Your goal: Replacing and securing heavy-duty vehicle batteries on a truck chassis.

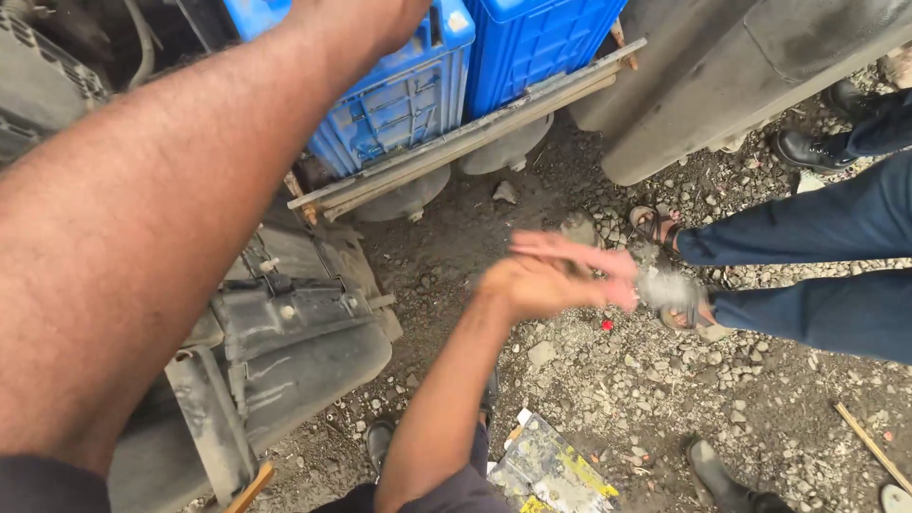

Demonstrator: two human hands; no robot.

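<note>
Under the vehicle's side: 2 blue battery cases [456, 85] are seen seated side by side on a metal tray rail [465, 138], with grey tanks [722, 76] to the right and a dusty black housing [285, 332] below left.
Left hand: the left arm [152, 209] is stretched up across the view toward the nearer blue battery case; the hand itself is cut off by the top edge, so whether it is gripping or flat cannot be told.
Right hand: the right hand [556, 275] is held out over the gravel ground [617, 380], fingers spread and loose, blurred by motion; nothing firm is held in it.
Near the right hand: a pale, blurred clump of dust or grit [665, 285] is seen just off the fingertips, in the air above the stones.
Other person: 2 legs in dark blue trousers [817, 275] and sandalled feet [655, 226] are seen just beyond the right hand, apart from it.
On the ground: a yellow and grey printed sheet [551, 470] is lying by the wearer's dark shoes [380, 439].
Progress: the batteries are judged to be already in place on the tray; no cable or clamp is shown in hand, so any fastening cannot be confirmed as done.
</note>
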